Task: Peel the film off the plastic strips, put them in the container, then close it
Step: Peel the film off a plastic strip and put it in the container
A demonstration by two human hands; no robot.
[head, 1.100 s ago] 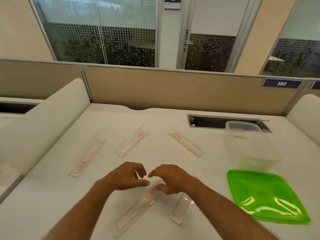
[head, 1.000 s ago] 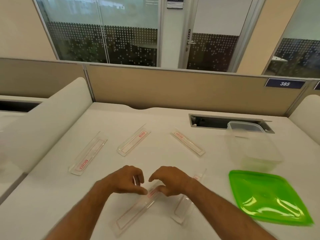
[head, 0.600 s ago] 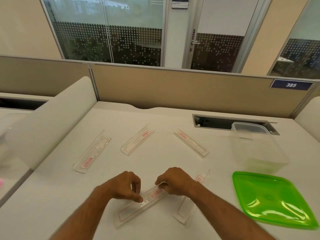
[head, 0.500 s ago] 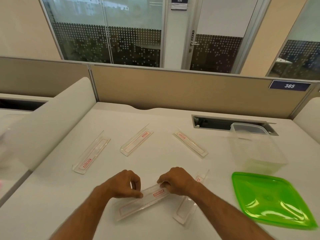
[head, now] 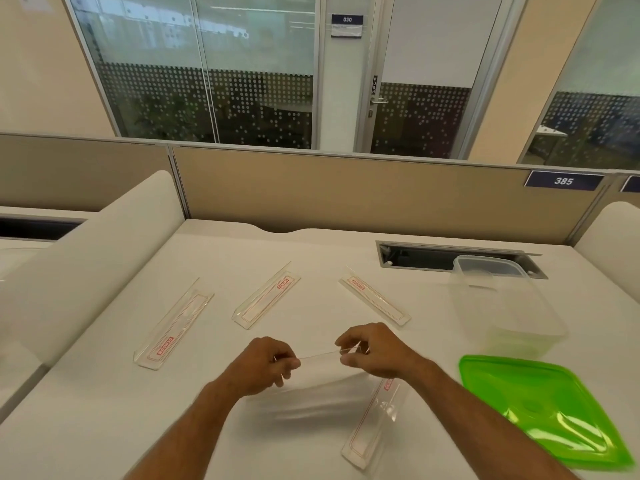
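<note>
My left hand (head: 264, 365) and my right hand (head: 372, 348) hold a clear plastic strip (head: 317, 356) edge-on between them, lifted above the white desk (head: 311, 251). Its lower part is a blur. Another strip (head: 372, 419) with red print lies on the desk under my right wrist. Three more strips lie farther back: one at the left (head: 173, 325), one in the middle (head: 266, 295), one to the right (head: 375, 301). The clear container (head: 502, 306) stands open at the right, and its green lid (head: 550, 407) lies in front of it.
A cable slot (head: 450, 259) is cut into the desk behind the container. A beige partition (head: 346, 195) closes the far edge. White curved dividers stand at the left (head: 86, 261) and at the far right (head: 609, 233).
Both hands have lifted the strip off the desk and turned it from flat to edge-on. The camera view has tilted slightly.
</note>
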